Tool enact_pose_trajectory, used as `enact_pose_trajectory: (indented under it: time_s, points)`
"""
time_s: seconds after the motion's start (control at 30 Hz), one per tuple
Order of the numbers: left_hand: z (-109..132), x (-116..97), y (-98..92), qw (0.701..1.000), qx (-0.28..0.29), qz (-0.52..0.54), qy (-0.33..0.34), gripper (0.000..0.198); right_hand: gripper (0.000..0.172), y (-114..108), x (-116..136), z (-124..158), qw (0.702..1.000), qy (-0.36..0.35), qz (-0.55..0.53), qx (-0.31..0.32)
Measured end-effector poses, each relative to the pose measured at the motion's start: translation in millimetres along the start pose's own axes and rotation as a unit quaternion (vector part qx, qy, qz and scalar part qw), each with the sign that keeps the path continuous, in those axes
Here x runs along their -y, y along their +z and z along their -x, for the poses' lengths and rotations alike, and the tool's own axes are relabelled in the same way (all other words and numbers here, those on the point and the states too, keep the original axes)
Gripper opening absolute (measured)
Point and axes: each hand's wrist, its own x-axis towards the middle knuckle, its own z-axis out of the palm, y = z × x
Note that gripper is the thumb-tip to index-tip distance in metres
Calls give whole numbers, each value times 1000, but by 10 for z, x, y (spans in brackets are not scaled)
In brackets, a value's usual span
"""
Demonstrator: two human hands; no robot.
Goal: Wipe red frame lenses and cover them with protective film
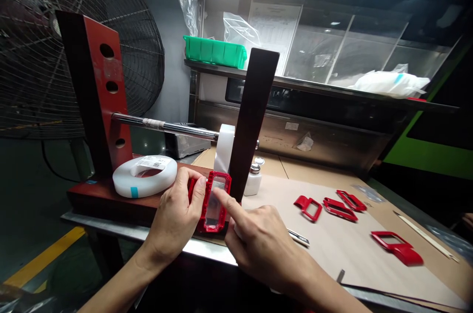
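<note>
My left hand (176, 218) grips a red plastic frame (214, 202) with a clear window, holding it upright by its left edge. My right hand (260, 239) has its index finger stretched out, pressing on the frame's clear window near the top; the other fingers are curled. Behind the frame stands a red tape dispenser stand (96, 91) with a steel rod (166, 127) carrying a roll of white film (224, 148). A second white roll (145, 175) lies flat on the stand's base.
Several more red frames (339, 208) lie on the cardboard-covered bench (332, 249) to the right, with a small white bottle (253, 180), a metal tool (297, 238) and a thin stick (424, 236). A large fan (44, 56) stands at left; a green bin (214, 52) sits on the shelf.
</note>
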Motion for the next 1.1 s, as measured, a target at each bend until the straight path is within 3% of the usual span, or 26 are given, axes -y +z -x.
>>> enact_pose_trajectory:
  time_s: [0.1,0.3,0.47,0.8,1.1]
  points:
    - [-1,-14,-8,1000,3,-4,-8,20,75,37,-11,-27,995,3,103,16]
    - [5,-35,-16,1000,1,6,-12,20,81,74,18,-70,982,-11,185,44]
    - [24,5,-20,999,7,38,-6,20,82,133,17,-92,984,-6,169,61]
    - [22,-19,0,1000,-8,6,-27,20,84,332,33,-69,984,13,175,29]
    - [37,-3,-27,998,7,41,-37,21,85,229,64,-122,989,38,118,78]
